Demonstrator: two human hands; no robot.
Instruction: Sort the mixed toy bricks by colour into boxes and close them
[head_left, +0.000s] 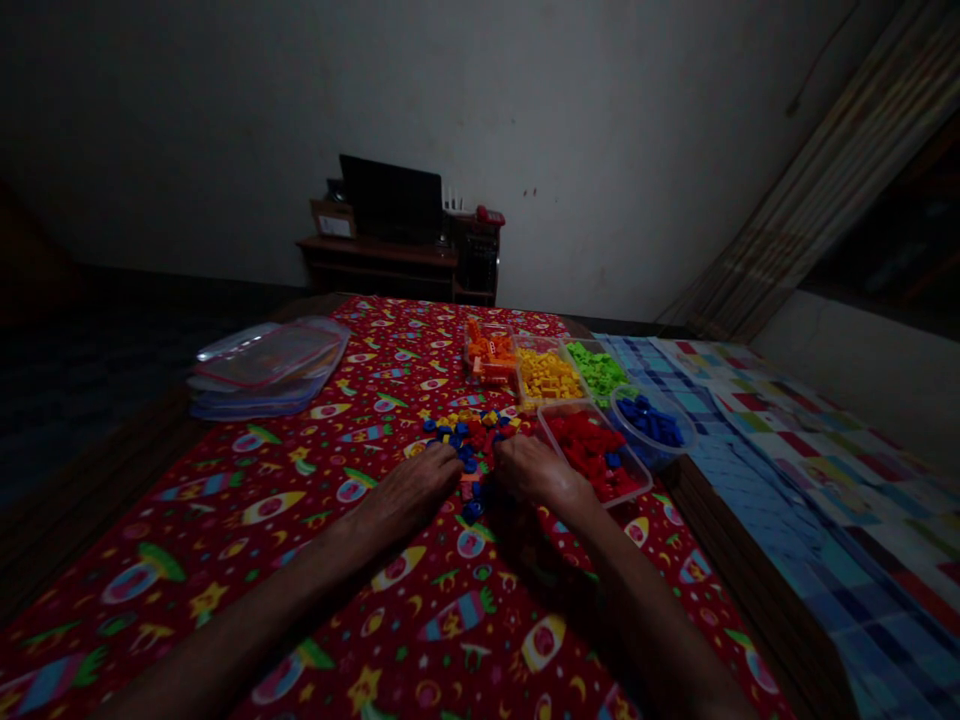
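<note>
Dim room with pale wall (585,170) at rear; striped curtain (795,190) slanting down at right; wooden desk (375,255) against wall, bearing black monitor (390,198), cardboard box (334,220) and small red object (490,215). Foreground: red rocket-print cloth (225,560) over wooden base (757,570), with checked blue cloth (810,500) just beyond base at right; stack of clear plastic bags (266,368) on red cloth at left, well apart from both hands. Plastic trays on red cloth, far side of hands: orange bricks (489,355), yellow bricks (547,375) and green bricks (596,368) in a row; red bricks (592,453) in nearer tray, just beside right hand; blue bricks (651,425) in round tub, next to red tray. Loose mixed bricks (469,450) heaped on cloth between and just ahead of hands; left hand (401,495) open, palm down, fingertips at heap's near edge; right hand (536,472) open, palm down, fingers over heap's right side; no brick visibly gripped by either hand.
</note>
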